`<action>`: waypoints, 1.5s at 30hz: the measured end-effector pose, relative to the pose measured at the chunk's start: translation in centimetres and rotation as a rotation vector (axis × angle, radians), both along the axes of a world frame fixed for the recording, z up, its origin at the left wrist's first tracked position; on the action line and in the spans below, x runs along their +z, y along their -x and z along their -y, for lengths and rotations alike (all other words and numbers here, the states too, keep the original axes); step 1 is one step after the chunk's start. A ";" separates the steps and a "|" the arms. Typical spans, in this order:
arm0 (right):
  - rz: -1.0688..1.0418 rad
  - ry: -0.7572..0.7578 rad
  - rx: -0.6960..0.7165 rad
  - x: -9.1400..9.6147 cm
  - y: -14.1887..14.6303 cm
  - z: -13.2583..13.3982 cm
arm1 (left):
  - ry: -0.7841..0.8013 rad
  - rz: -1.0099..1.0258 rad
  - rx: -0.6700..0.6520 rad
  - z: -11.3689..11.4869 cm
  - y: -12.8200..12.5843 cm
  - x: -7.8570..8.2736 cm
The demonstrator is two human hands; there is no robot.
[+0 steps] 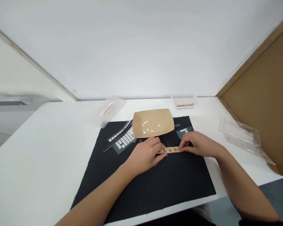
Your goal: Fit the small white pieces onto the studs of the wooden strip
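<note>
A narrow tan strip (pixel 173 151) carrying a row of several small shiny metal fittings (pixel 170 149) lies across the black mat (pixel 165 188). My left hand (pixel 146 153) is closed on the strip's left end, thumb in front and fingers behind. At the right end, my right hand (pixel 194 142) pinches the last small metal fitting (pixel 181 148), its fingertips touching the strip there. That fitting is partly covered by the fingers, and the strip's left tip is hidden under my left hand.
Behind the strip stands a tan paper tray (pixel 153 114) holding small white ovals. Sheets of white oval stickers (pixel 124 140), long dark tweezers (pixel 115 142) and another sticker sheet (pixel 179 134) flank it. Clear plastic boxes (pixel 184 102) and a lid (pixel 110 108) surround the mat; cardboard (pixel 269 78) rises right.
</note>
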State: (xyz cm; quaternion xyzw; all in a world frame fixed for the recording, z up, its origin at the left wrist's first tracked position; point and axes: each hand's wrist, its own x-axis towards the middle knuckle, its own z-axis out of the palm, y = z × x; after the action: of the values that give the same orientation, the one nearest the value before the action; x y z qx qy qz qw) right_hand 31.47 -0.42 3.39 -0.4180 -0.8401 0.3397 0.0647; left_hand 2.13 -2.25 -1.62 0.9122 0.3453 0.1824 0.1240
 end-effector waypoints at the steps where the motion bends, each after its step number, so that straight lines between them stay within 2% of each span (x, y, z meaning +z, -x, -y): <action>1: 0.003 -0.002 -0.003 0.0 0.0 0.0 | 0.004 0.001 0.001 0.0 0.0 0.0; 10: 0.056 -0.045 -0.020 -0.5 0.2 0.1 | 0.062 -0.016 0.020 0.0 0.0 0.0; 15: 0.069 -0.060 -0.025 -0.5 0.2 0.2 | 0.037 -0.007 0.026 0.0 -0.1 0.0; 23: -0.063 0.016 -0.084 0.0 -1.6 -0.2 | -0.023 0.013 0.004 0.0 -0.1 0.1; 26: -0.039 -0.069 -0.166 0.2 -2.4 -0.5 | -0.059 0.010 -0.005 -0.1 -0.1 0.1; 30: 0.122 -0.299 -0.388 -0.1 -2.7 -0.9 | -0.079 0.005 -0.016 -0.2 0.1 0.1; 32: 0.185 -0.350 -0.448 -0.5 -2.8 -1.1 | -0.081 0.005 -0.023 -0.3 0.2 0.1; 35: 0.224 -0.374 -0.427 -1.1 -3.1 -1.3 | -0.088 0.005 -0.040 -0.4 0.4 0.2; 40: 0.185 -0.409 -0.301 -2.1 -3.7 -1.9 | -0.152 0.025 -0.059 -0.4 0.4 0.6; 45: 0.126 -0.323 -0.242 -2.8 -4.4 -2.5 | -0.366 0.168 -0.042 0.2 0.2 1.6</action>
State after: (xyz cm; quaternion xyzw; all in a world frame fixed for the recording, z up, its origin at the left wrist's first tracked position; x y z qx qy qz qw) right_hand 35.91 2.09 0.62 -0.5201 -0.8298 0.1637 0.1187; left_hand 1.91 -2.44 0.02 0.9081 0.2759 0.3147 -0.0116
